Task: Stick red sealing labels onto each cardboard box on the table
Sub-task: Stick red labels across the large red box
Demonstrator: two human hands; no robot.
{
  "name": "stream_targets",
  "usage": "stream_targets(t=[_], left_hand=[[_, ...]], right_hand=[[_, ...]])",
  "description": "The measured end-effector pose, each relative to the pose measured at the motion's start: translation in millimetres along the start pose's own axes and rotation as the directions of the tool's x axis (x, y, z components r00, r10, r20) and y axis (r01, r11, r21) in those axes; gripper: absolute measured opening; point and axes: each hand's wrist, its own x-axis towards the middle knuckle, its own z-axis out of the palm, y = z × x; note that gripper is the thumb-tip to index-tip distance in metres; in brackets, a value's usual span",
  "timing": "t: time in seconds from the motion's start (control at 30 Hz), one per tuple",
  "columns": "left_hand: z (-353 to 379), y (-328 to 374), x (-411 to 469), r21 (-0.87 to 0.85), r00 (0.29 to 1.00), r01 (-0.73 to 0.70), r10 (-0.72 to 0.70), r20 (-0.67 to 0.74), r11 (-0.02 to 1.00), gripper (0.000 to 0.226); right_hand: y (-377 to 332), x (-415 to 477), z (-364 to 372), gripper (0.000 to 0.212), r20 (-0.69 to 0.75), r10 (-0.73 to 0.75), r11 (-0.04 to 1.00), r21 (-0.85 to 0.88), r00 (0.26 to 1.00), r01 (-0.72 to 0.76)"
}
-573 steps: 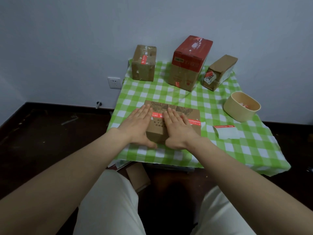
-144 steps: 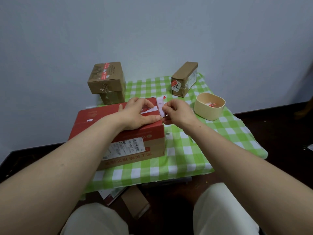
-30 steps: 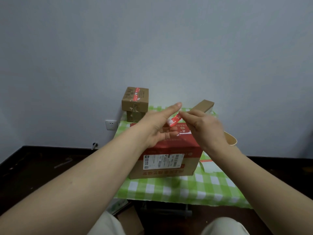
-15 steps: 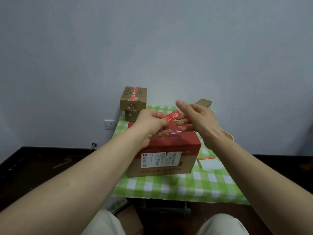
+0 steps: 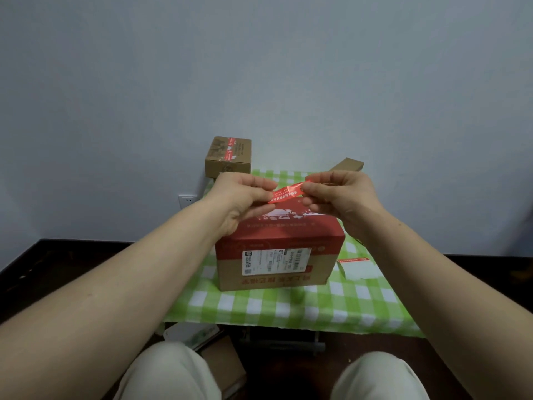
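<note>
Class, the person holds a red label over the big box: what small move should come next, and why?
Probably lower the red label onto the red-topped box and press it flat: the left hand and right hand pinch its ends, stretched above the box, not yet stuck.

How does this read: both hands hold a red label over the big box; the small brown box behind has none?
No: the head view shows the small brown box already bears a red sticker. The left hand and right hand hold the red label over the big box.
</note>
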Motion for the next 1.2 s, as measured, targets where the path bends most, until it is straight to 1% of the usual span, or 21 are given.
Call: stream_targets(t=[0.07,0.13,0.3,0.43,0.5,0.6,0.8,0.93,0.97,1.03,1.07,1.1,1.2], left_hand=[[-2.6,3.2,2.3,0.011,1.000,-0.015,0.016,-0.021,1.000,0.014],[-6.0,6.5,5.7,0.029,0.999,-0.027,0.028,-0.036,0.999,0.013],[-16.7,11.7,18.3,0.087,0.996,-0.034,0.040,-0.077,0.996,0.017],[-23.5,10.0,24.9,0.126,0.995,-0.021,0.033,-0.093,0.992,0.021],[-27.4,6.1,27.8,0.161,0.994,-0.005,0.023,-0.109,0.987,0.022],[-33.5,-1.2,33.8,0.220,0.990,0.009,0.023,-0.142,0.976,0.021],[-34.1,-13.0,40.0,0.316,0.985,0.029,0.026,-0.171,0.948,0.016],[-33.1,-21.5,47.9,0.444,0.979,-0.006,0.097,-0.182,0.896,0.016],[-32.8,-22.9,49.5,0.492,0.975,-0.023,0.128,-0.181,0.870,0.016],[-32.5,-24.8,52.2,0.566,0.968,-0.042,0.173,-0.180,0.823,0.022],[-32.3,-25.3,53.0,0.582,0.966,-0.046,0.184,-0.179,0.812,0.023],[-32.1,-25.9,53.8,0.593,0.965,-0.049,0.191,-0.179,0.804,0.024],[-32.2,-27.6,56.2,0.634,0.959,-0.052,0.215,-0.183,0.771,0.024]], right_hand=[[0.3,3.2,1.7,0.015,0.003,0.017,1.000,0.003,1.000,-0.017],[0.7,7.8,4.9,0.012,0.005,0.027,0.999,-0.021,1.000,-0.027],[0.7,20.6,15.8,0.006,0.016,0.063,0.990,-0.128,0.998,-0.061],[7.2,32.5,25.0,0.008,0.003,0.112,0.966,-0.235,0.994,-0.108],[12.5,37.5,28.3,0.006,0.001,0.136,0.959,-0.252,0.991,-0.131],[20.8,42.7,30.6,0.011,0.009,0.152,0.950,-0.278,0.988,-0.143],[31.0,46.6,35.9,0.008,0.008,0.139,0.906,-0.404,0.990,-0.124],[41.3,54.4,39.8,0.010,-0.006,0.087,0.854,-0.515,0.996,-0.077],[43.7,56.1,40.4,0.014,-0.017,0.070,0.835,-0.545,0.997,-0.068],[47.2,57.9,40.4,0.038,-0.034,0.054,0.808,-0.586,0.998,-0.064],[47.4,57.8,40.1,0.046,-0.035,0.050,0.803,-0.593,0.998,-0.060],[48.1,58.4,39.7,0.049,-0.031,0.043,0.799,-0.599,0.999,-0.053],[50.1,58.5,39.5,0.045,-0.014,0.045,0.786,-0.616,0.999,-0.044]])
